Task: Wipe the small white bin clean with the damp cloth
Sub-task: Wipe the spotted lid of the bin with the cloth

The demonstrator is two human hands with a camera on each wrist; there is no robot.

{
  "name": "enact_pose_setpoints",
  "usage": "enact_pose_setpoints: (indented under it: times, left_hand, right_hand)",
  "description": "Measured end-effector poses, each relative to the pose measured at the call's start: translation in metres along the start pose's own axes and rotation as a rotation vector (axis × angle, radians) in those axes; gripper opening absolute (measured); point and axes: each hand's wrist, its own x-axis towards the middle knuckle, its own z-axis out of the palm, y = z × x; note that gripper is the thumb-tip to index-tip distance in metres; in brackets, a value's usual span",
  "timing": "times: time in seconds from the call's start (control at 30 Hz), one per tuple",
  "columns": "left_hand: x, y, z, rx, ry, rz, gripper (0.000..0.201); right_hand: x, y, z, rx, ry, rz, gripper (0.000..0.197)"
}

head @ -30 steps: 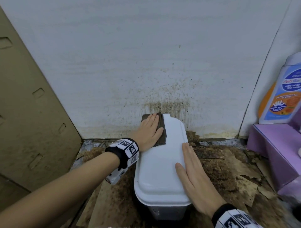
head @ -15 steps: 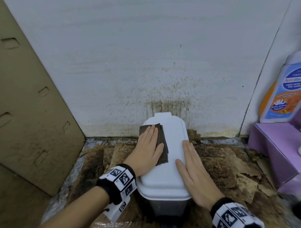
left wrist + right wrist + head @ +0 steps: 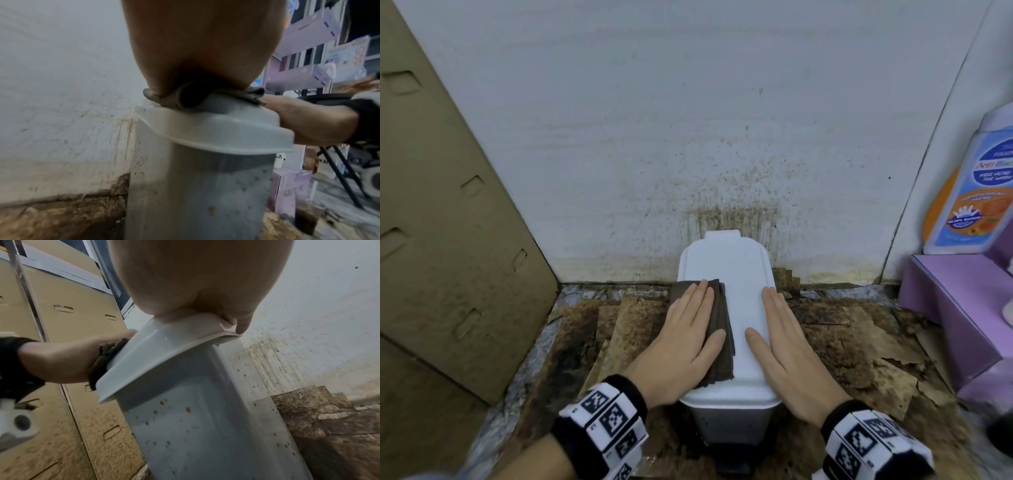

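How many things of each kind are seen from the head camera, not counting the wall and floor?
Bin: 1
Cloth: 1
Bottle: 1
Purple box: 1
Cardboard panel: 1
Hands: 2, left and right
Total: 7

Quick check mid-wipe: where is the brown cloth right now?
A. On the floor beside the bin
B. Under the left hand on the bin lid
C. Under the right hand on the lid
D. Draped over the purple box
B. The cloth lies flat on the bin lid under the left hand; the right hand rests bare on the lid.
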Motion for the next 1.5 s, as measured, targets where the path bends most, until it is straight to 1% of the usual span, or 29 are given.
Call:
enact_pose_setpoints:
  times: [0.13,0.37,0.63,0.73,0.83,0.93,1.0,1.1,1.33,1.4,1.5]
  left_hand:
    - [0.024,-0.01,-0.012,0.033,-0.07,-0.004,0.07]
    - [0.084,-0.024,-0.035,0.144,-0.159,-0.01,0.071]
    - [0.151,-0.037,-0.052,0.253,-0.119,-0.009,0.075]
    - [0.171,-0.042,-0.057,0.253,-0.102,-0.004,0.074]
    - [0.183,-0.048,-0.056,0.239,-0.076,-0.028,0.068]
    - [0.183,-0.049,-0.053,0.233,-0.032,-0.01,0.063]
    - [0.177,-0.048,-0.05,0.252,-0.017,0.021,0.067]
    - [0.156,-0.037,-0.043,0.257,-0.051,0.004,0.075]
    - [0.091,-0.016,-0.024,0.187,-0.086,0.019,0.073]
    - [0.083,-0.015,-0.02,0.197,-0.077,0.034,0.073]
    - [0.086,-0.017,-0.021,0.197,-0.083,0.03,0.074]
  right_hand:
    - [-0.001,-0.001,-0.001,-0.003,-0.007,0.008,0.072]
    - [0.001,-0.002,-0.002,0.038,-0.01,0.018,0.072]
    - [0.003,-0.002,-0.003,0.054,-0.013,0.018,0.075]
    - [0.002,-0.002,-0.003,0.06,-0.013,0.019,0.075]
    - [0.002,-0.003,-0.004,0.051,-0.011,0.019,0.074]
    - [0.002,-0.003,-0.004,0.047,-0.012,0.021,0.074]
    - [0.001,-0.003,-0.004,0.048,-0.012,0.02,0.074]
    - [0.0,-0.003,-0.004,0.05,-0.015,0.024,0.074]
    - [-0.001,-0.002,-0.001,0.048,-0.002,0.027,0.072]
    - [-0.002,-0.002,-0.001,0.045,0.0,0.022,0.072]
    - [-0.001,-0.003,-0.001,0.049,0.003,0.021,0.072]
